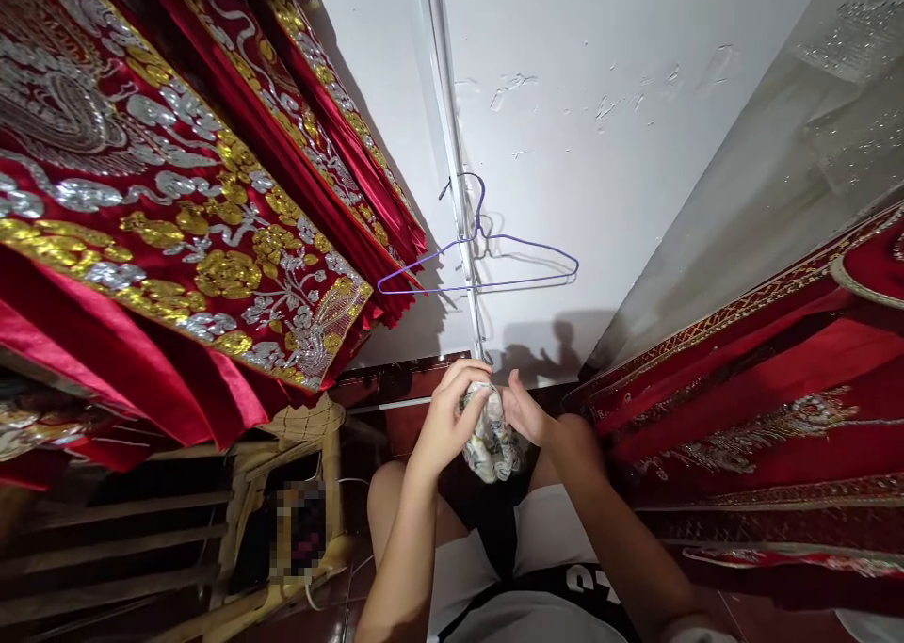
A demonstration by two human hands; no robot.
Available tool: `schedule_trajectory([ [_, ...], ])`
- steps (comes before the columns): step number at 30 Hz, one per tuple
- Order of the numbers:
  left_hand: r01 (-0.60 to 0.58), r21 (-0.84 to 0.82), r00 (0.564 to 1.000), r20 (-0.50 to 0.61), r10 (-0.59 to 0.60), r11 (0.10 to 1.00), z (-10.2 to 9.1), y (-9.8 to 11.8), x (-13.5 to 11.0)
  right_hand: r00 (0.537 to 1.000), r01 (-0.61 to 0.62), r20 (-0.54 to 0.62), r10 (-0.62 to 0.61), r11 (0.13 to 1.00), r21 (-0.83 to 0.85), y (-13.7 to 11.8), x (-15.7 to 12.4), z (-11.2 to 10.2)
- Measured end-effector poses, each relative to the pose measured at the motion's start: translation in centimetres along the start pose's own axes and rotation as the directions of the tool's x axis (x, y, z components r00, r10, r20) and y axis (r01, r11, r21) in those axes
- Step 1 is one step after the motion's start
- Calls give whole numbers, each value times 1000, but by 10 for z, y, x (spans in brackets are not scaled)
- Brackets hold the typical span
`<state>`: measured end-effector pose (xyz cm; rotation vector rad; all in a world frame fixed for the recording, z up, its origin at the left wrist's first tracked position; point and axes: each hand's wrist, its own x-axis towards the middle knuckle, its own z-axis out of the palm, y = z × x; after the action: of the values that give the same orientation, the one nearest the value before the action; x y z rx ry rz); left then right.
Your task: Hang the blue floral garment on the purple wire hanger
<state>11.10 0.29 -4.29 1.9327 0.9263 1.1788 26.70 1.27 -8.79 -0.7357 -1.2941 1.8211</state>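
Observation:
A bunched, light cloth with a dark floral print [492, 450] is in front of me, above my lap. My left hand [456, 415] is closed on its upper left side, with fingers over the top and thumb across the front. My right hand [528, 414] is at the cloth's right edge, thumb raised and fingers apart. Whether its fingertips press on the fabric I cannot tell. Beyond my hands a purple wire hanger [519, 285] hangs from a white metal upright [444, 106] against the wall.
Red garments with gold and silver embroidery [233, 276] hang at left. More red embroidered fabric [763, 417] and a sheer sparkly white garment [847, 88] hang at right. A bamboo chair [329, 474] stands at lower left. The wall behind has peeling paint [607, 106].

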Motion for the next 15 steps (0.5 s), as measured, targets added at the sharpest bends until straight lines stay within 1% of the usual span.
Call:
schedule_trajectory([
  [1, 11, 0, 999, -44, -11, 1000, -3, -4, 0, 997, -11, 80, 11, 1000, 1, -5, 0, 3],
  [2, 34, -22, 997, -62, -35, 999, -6, -9, -1, 990, -11, 144, 16, 999, -36, -10, 0, 5],
  [3, 65, -61, 997, -41, -68, 996, -9, -14, -4, 982, -5, 190, 23, 996, -94, -16, 0, 5],
  [4, 102, -110, 995, 11, -102, 989, -11, -20, -7, 976, 1, 215, 33, 988, -156, -24, -1, 5],
  [5, 145, -155, 987, 88, -132, 977, -14, -25, -12, 975, 7, 217, 40, 977, -213, -33, -1, 3],
  [6, 197, -181, 968, 192, -162, 964, -16, -30, -17, 981, 18, 191, 34, 964, -265, -43, -2, -1],
  [7, 255, -173, 932, 307, -194, 951, -18, -35, -23, 989, 42, 145, 5, 946, -320, -53, -3, -6],
  [8, 309, -129, 883, 408, -233, 942, -21, -38, -29, 995, 76, 85, -47, 919, -386, -64, -4, -13],
  [9, 350, -61, 832, 478, -281, 935, -25, -41, -34, 991, 124, 15, -132, 880, -458, -75, -4, -21],
  [10, 376, 18, 794, 508, -333, 926, -30, -43, -38, 969, 176, -56, -242, 830, -530, -85, -4, -29],
  [11, 388, 91, 778, 502, -379, 917, -36, -44, -40, 928, 220, -118, -353, 776, -591, -93, -2, -38],
  [12, 387, 152, 785, 463, -412, 909, -43, -44, -42, 877, 250, -174, -448, 735, -630, -100, 1, -46],
  [13, 383, 197, 803, 411, -431, 903, -51, -43, -42, 829, 264, -225, -512, 713, -649, -105, 5, -53],
  [14, 379, 233, 820, 364, -442, 895, -59, -41, -42, 796, 260, -272, -540, 712, -653, -107, 11, -59],
  [15, 379, 265, 832, 321, -451, 887, -68, -38, -41, 786, 242, -306, -537, 723, -647, -108, 19, -64],
])
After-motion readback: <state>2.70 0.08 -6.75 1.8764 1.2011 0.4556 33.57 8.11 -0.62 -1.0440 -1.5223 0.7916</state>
